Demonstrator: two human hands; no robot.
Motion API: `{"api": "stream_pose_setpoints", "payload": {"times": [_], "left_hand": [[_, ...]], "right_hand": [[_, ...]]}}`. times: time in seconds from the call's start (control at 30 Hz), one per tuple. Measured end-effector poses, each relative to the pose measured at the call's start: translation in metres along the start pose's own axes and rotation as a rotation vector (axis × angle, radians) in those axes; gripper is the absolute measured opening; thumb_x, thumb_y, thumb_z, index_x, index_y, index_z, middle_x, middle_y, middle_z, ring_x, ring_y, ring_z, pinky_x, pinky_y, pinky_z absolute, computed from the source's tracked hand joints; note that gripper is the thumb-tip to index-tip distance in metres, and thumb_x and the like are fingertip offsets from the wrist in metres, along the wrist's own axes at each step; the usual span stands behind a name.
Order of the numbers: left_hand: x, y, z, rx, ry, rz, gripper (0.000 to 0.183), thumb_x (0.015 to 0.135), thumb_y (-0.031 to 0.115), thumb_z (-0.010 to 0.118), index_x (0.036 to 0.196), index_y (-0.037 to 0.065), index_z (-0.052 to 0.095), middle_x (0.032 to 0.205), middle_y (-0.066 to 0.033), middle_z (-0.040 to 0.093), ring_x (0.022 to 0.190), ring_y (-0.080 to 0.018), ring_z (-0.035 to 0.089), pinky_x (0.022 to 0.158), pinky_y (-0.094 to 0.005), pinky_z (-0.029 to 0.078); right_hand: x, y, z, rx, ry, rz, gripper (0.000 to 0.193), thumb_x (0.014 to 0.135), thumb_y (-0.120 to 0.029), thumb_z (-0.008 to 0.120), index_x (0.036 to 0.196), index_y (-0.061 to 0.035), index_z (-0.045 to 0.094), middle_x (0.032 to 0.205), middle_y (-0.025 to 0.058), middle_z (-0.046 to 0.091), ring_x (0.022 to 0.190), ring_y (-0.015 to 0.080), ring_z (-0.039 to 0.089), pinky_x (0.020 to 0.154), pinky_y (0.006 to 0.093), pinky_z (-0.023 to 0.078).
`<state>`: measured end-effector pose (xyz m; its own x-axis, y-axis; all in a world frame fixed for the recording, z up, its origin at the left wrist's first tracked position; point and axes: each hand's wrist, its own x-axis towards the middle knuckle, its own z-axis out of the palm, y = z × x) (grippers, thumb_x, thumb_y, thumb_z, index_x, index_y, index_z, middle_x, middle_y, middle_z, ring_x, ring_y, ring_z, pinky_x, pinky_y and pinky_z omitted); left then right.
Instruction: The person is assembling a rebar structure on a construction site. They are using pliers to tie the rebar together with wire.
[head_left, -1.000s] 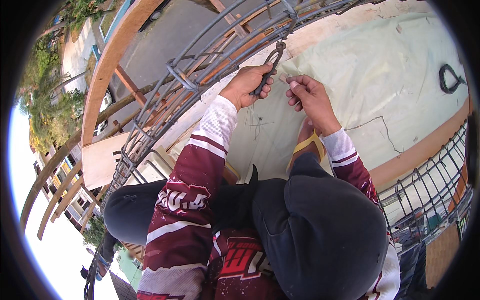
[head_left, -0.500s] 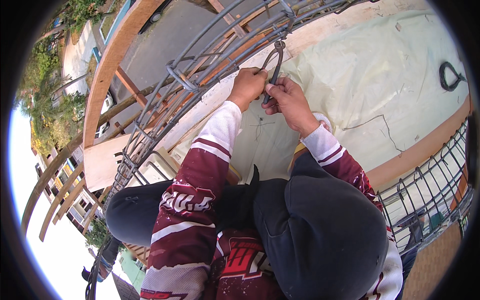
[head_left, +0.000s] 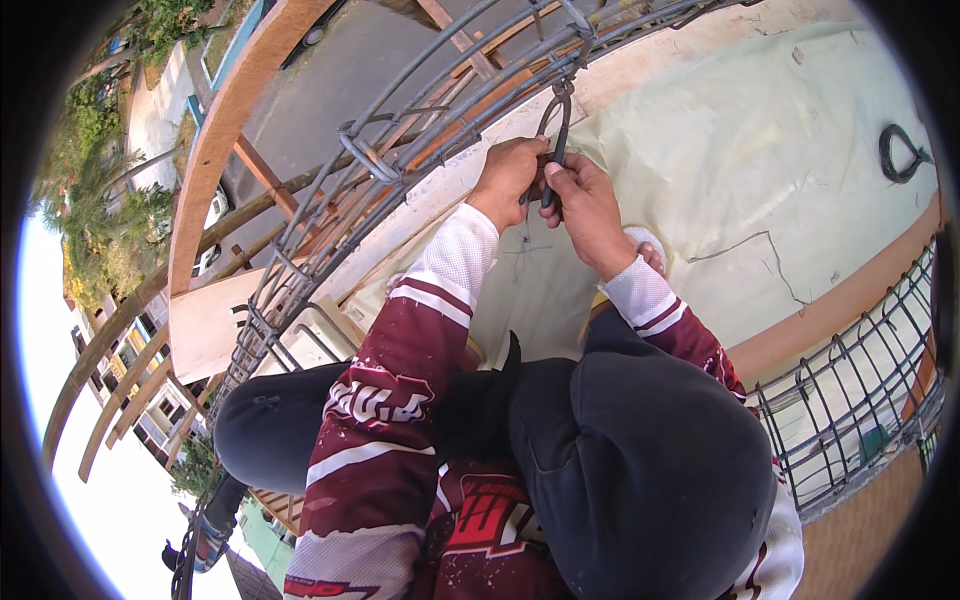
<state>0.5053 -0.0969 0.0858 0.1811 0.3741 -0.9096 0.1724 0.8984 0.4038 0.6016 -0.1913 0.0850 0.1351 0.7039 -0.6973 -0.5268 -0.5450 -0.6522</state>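
Observation:
Dark steel pincers (head_left: pixel 561 136) stand with their jaws up against the tied bundle of reinforcing bars (head_left: pixel 478 118). My left hand (head_left: pixel 508 180) is closed around the left handle. My right hand (head_left: pixel 592 212) grips the right handle, thumb on top, close beside the left. The jaws meet the bars where a tie seems to be, but the wire in them is too small to make out.
Pale plastic sheeting (head_left: pixel 720 170) covers the floor, with a bent wire (head_left: pixel 770 250) on it. A coil of dark wire (head_left: pixel 900 153) lies far right. Steel mesh (head_left: pixel 850 400) rises at lower right. Curved timber (head_left: pixel 215 150) and a drop to the street (head_left: pixel 300 105) are on the left.
Both hands have shifted slightly right with the pincers, whose handles now look closer together. The jaws remain at the bars. A figure behind the mesh at lower right is out of sight now.

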Motion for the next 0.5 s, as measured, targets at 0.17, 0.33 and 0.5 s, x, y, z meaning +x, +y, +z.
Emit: {"api": "stream_pose_setpoints", "payload": {"times": [0.17, 0.33, 0.5], "left_hand": [[0.007, -0.009, 0.000, -0.238, -0.084, -0.166, 0.026, 0.103, 0.028, 0.053, 0.096, 0.004, 0.061, 0.073, -0.0068, 0.058, 0.056, -0.0170, 0.053, 0.047, -0.0381, 0.045], [0.008, -0.004, 0.002, -0.094, -0.223, -0.191, 0.024, 0.104, 0.032, 0.054, 0.108, 0.010, 0.061, 0.097, -0.0057, 0.066, 0.090, -0.0209, 0.065, 0.077, -0.0415, 0.055], [0.007, 0.010, 0.000, -0.064, -0.351, -0.257, 0.022, 0.102, 0.025, 0.058, 0.110, 0.005, 0.062, 0.098, -0.0077, 0.068, 0.086, -0.0201, 0.067, 0.073, -0.0361, 0.058]], "right_hand": [[-0.005, -0.006, -0.004, -0.176, 0.020, -0.072, 0.024, 0.102, -0.019, 0.055, 0.107, 0.0041, 0.061, 0.083, 0.0080, 0.066, 0.061, 0.0125, 0.060, 0.052, 0.0265, 0.047], [0.000, -0.008, -0.010, -0.643, 0.058, -0.368, 0.029, 0.099, -0.021, 0.055, 0.103, 0.0063, 0.063, 0.080, 0.0233, 0.068, 0.073, 0.0380, 0.068, 0.066, 0.0445, 0.053], [0.000, -0.019, -0.012, -0.775, 0.010, -0.327, 0.034, 0.098, -0.025, 0.056, 0.109, 0.0074, 0.062, 0.084, 0.0276, 0.068, 0.080, 0.0467, 0.066, 0.072, 0.0506, 0.051]]}}
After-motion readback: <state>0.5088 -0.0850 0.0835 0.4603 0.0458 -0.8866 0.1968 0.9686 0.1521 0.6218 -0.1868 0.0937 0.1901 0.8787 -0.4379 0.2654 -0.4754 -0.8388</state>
